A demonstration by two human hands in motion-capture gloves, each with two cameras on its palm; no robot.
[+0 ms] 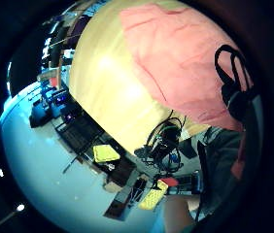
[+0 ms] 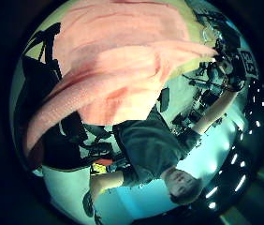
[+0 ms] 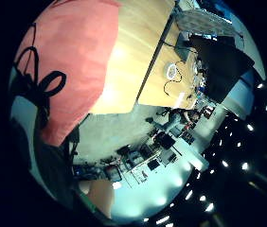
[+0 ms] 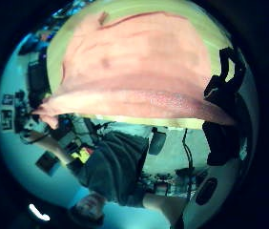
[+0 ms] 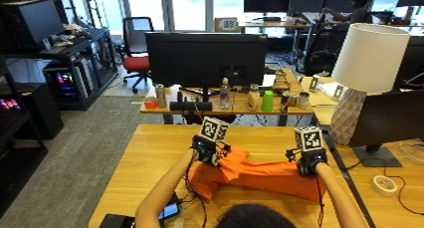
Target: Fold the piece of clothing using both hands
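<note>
An orange garment (image 5: 255,175) lies on the wooden table (image 5: 152,153) in front of me. Its far edge is lifted and stretched between my two hands. My left hand (image 5: 207,151) grips the left end of that edge and my right hand (image 5: 308,163) grips the right end, both a little above the table. In the palm views the cloth (image 2: 118,61) (image 4: 134,71) shows as a raised fold hanging over the part still flat on the table. The fingers themselves are hidden by the gloves and the cloth.
A phone (image 5: 169,211) lies at the table's near left edge. To the right stands another table with a lamp (image 5: 364,78), a dark monitor (image 5: 391,121) and a tape roll (image 5: 383,184). Behind is a desk with a monitor (image 5: 205,58) and bottles.
</note>
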